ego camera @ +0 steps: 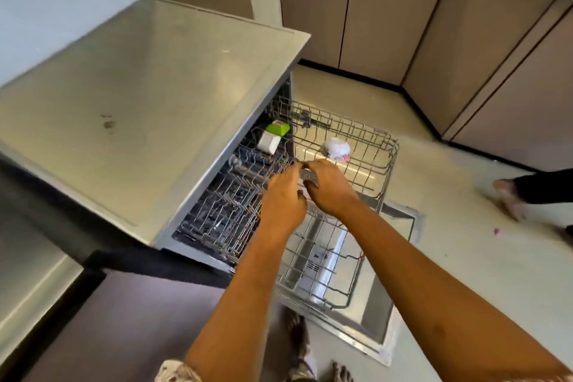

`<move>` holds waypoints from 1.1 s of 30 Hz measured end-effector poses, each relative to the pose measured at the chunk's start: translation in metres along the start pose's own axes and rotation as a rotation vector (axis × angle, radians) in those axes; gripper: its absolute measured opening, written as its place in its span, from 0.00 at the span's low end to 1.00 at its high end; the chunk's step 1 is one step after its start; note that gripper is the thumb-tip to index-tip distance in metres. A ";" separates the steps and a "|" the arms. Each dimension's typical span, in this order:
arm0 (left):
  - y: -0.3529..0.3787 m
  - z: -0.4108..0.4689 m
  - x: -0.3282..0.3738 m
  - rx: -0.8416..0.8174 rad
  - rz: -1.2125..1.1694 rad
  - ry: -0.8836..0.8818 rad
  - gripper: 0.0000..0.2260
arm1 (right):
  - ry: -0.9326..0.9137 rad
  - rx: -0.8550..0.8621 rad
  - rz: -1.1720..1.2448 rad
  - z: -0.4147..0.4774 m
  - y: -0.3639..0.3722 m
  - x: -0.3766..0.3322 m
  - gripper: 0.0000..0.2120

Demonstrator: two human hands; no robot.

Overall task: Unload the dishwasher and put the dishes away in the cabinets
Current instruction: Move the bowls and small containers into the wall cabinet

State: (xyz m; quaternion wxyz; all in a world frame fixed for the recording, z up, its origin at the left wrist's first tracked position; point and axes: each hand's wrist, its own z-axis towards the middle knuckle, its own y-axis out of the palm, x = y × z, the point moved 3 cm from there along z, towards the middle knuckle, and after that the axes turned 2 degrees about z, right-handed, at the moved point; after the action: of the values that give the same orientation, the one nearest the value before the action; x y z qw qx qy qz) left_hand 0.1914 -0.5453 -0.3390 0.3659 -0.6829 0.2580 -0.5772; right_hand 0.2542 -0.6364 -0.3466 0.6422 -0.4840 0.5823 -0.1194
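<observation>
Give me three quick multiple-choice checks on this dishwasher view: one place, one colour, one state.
1. The white dish sits: A on the counter; B in the pulled-out rack; C on the floor.
2. The tub beside the white box is: A red; B green; C blue.
3. The door is: A shut; B ajar; C fully down.
Answers: 1 B, rack wires surround it; 2 B, it is bright green; 3 C, the door lies flat under the rack.
</observation>
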 end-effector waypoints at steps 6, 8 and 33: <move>0.033 0.060 -0.034 -0.109 -0.035 -0.112 0.22 | 0.216 0.010 0.061 0.058 0.005 0.055 0.17; 0.042 0.083 -0.046 -0.149 -0.074 -0.149 0.23 | 0.300 0.012 0.072 0.081 0.009 0.073 0.19; 0.092 0.201 -0.103 -0.228 -0.231 -0.342 0.21 | 0.948 0.097 0.420 0.227 0.062 0.211 0.47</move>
State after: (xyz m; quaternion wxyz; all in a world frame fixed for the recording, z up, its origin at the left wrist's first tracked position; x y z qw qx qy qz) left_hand 0.3737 -0.4805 -0.4874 0.2564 -0.8326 0.1760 -0.4584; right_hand 0.4863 -0.6471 -0.5606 0.3398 -0.2191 0.8875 -0.2209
